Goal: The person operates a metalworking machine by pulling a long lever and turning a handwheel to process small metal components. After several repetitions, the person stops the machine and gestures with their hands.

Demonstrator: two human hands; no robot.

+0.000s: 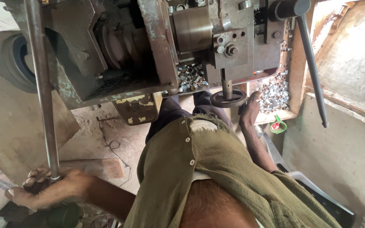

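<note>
Looking down from the head camera, the left hand (pixel 49 192) is seen wrapped around the lower end of a long steel lever (pixel 42 88), whose top is cut off by the frame edge. The right hand (pixel 250 110) is stretched beside the small black handwheel (pixel 229 99); whether it grips cannot be told. Small metal parts (pixel 274 93) are heaped in the machine's tray (pixel 294 80), partly hidden.

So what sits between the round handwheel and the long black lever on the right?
In the head view, the right hand and a heap of small shiny metal parts lie between handwheel and lever.
</note>
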